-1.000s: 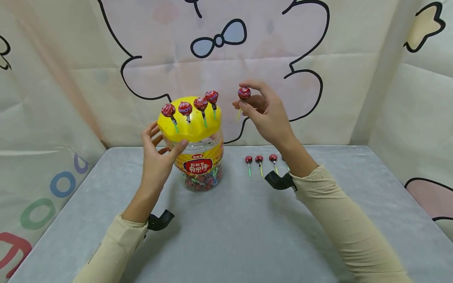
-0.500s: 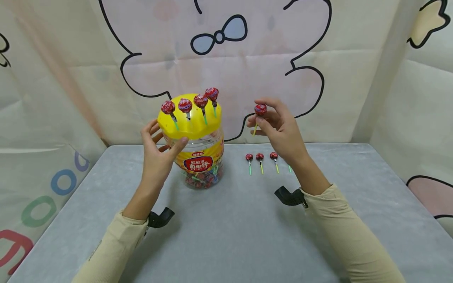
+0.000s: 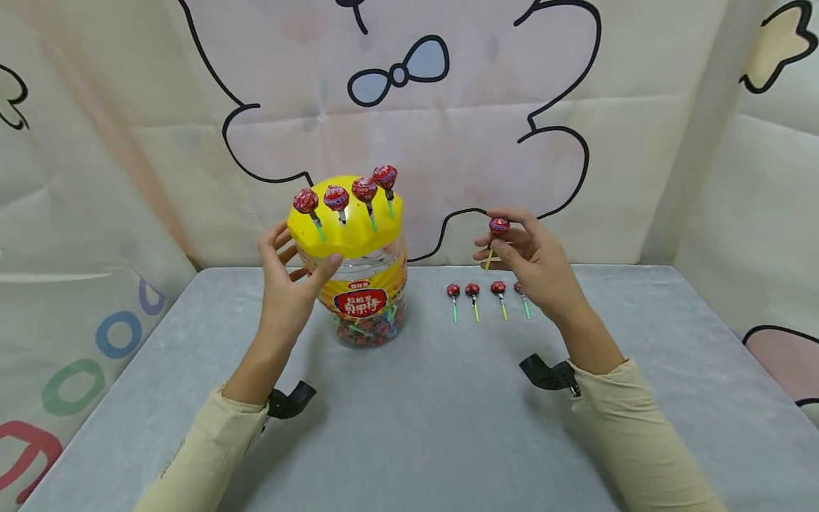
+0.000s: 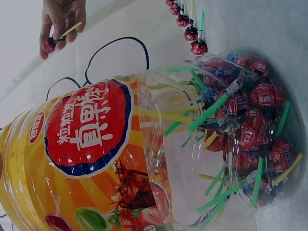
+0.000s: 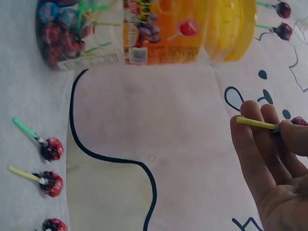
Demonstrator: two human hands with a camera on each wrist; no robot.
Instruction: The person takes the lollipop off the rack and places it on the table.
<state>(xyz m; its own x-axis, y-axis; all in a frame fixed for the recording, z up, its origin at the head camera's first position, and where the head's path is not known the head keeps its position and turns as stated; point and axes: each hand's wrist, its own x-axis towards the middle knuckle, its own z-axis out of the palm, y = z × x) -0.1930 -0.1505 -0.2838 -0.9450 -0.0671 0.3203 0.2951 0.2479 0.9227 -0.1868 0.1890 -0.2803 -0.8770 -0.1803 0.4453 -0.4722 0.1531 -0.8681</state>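
A clear plastic jar (image 3: 362, 302) with a yellow lid (image 3: 345, 238) stands on the table, lollipops heaped in its bottom. Several red-wrapped lollipops (image 3: 336, 198) stick up from the lid on their sticks. My left hand (image 3: 288, 284) grips the jar's left side just under the lid, thumb in front. Off to the right, my right hand (image 3: 534, 263) pinches one lollipop (image 3: 499, 227) by its head, the yellow stick pointing down. In the right wrist view this yellow stick (image 5: 255, 123) lies across the fingers. Below that hand, a row of lollipops (image 3: 472, 290) lies on the table.
The grey-blue table (image 3: 409, 427) reaches back to a printed cloth backdrop (image 3: 473, 142) with cartoon outlines. Another cloth wall (image 3: 77, 235) hangs at the left. Black wrist mounts (image 3: 291, 400) show on both sleeves.
The right hand has moved right and down, away from the lid, carrying its lollipop over the row on the table. My left hand stays on the jar.
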